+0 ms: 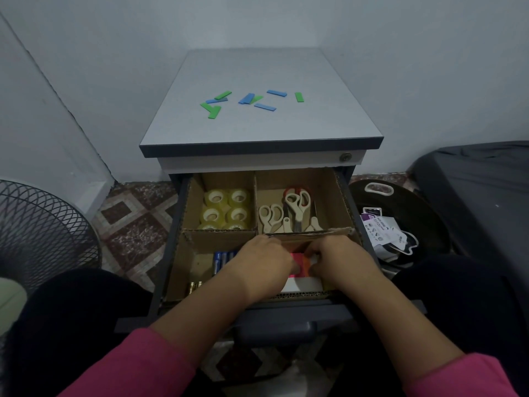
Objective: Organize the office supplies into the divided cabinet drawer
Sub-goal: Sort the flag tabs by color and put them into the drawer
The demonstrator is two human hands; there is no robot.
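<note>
Drawer [347,196] open below cabinet top [257,130], cardboard-divided.

Head view: left hand [260,263] and right hand [340,260] both down in front-right compartment on pink sticky-note pad [299,266]. Fingers curled under, out of sight; cannot tell if pinching.

Tape rolls [226,209] rear-left, scissors [289,212] rear-right, batteries [224,260] front-left.

Risks: wrist knocks flimsy divider [309,234]; pad lands crooked; blue and green tabs [249,100] on top forgotten.
</note>
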